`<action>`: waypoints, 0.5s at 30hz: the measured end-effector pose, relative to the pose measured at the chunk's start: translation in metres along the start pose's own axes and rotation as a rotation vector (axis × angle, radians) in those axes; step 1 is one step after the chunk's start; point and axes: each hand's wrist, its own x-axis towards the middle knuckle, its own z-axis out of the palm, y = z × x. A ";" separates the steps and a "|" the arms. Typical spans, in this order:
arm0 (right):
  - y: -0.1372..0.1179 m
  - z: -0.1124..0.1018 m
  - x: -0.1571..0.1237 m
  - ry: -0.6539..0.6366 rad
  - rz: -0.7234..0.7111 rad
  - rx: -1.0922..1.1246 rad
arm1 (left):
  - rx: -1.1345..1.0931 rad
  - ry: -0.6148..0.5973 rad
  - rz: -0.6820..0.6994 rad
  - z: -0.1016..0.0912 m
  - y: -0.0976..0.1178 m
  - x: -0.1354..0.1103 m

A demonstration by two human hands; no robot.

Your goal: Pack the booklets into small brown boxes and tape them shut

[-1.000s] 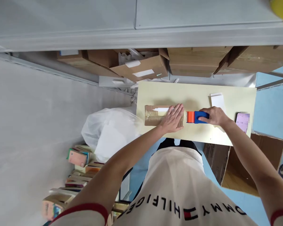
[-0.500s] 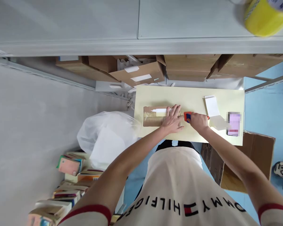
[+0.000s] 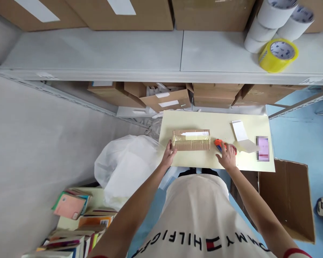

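Observation:
A flat brown cardboard parcel (image 3: 191,140), taped and bearing a white label, lies on the small pale yellow table (image 3: 199,122). My left hand (image 3: 169,154) touches the parcel's left end, fingers curled at its corner. Right of the parcel, an orange and blue tape dispenser (image 3: 219,144) rests on the table with my right hand (image 3: 227,157) over it, fingers lying on its top. Further right lie a white paper slip (image 3: 239,130) and a pink phone (image 3: 263,148).
A grey shelf (image 3: 123,53) above holds cardboard boxes, white tape rolls (image 3: 271,25) and a yellow tape roll (image 3: 278,55). More boxes sit under it. A white plastic bag (image 3: 123,161) and stacked books (image 3: 75,215) lie left; an open carton (image 3: 288,197) stands right.
My left hand slid off the parcel's top to its left end. My right hand brought the dispenser left to the parcel's right end. The camera tilted up, showing the shelf.

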 end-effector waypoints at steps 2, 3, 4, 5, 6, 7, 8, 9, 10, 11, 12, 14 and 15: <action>-0.015 0.001 0.006 -0.025 -0.093 0.167 | -0.144 -0.078 0.014 0.005 0.005 0.001; -0.023 0.003 0.010 -0.037 -0.119 0.254 | -0.181 -0.097 0.023 0.007 0.009 0.002; -0.031 0.005 0.014 -0.039 -0.126 0.338 | -0.198 -0.104 0.031 0.007 0.012 0.003; -0.037 0.005 0.017 -0.033 -0.117 0.418 | -0.198 -0.102 0.041 0.006 0.015 0.005; -0.043 0.005 0.020 -0.022 -0.097 0.490 | -0.185 -0.094 0.053 0.004 0.018 0.006; -0.047 0.004 0.023 -0.010 -0.071 0.554 | -0.163 -0.082 0.065 0.000 0.019 0.007; -0.050 0.002 0.025 -0.004 -0.043 0.609 | -0.133 -0.070 0.071 -0.004 0.020 0.009; -0.052 -0.001 0.027 -0.005 -0.012 0.650 | -0.092 -0.060 0.068 -0.009 0.021 0.011; -0.053 -0.004 0.028 -0.015 0.024 0.674 | -0.032 -0.048 0.054 -0.013 0.022 0.014; -0.055 -0.007 0.030 -0.030 0.065 0.681 | 0.041 -0.038 0.033 -0.016 0.022 0.017; -0.057 -0.010 0.032 -0.047 0.110 0.675 | 0.117 -0.030 0.007 -0.018 0.022 0.020; -0.063 -0.011 0.037 -0.072 0.183 0.649 | 0.245 -0.021 -0.041 -0.019 0.023 0.029; -0.066 -0.009 0.040 -0.077 0.198 0.641 | 0.287 -0.018 -0.057 -0.019 0.022 0.034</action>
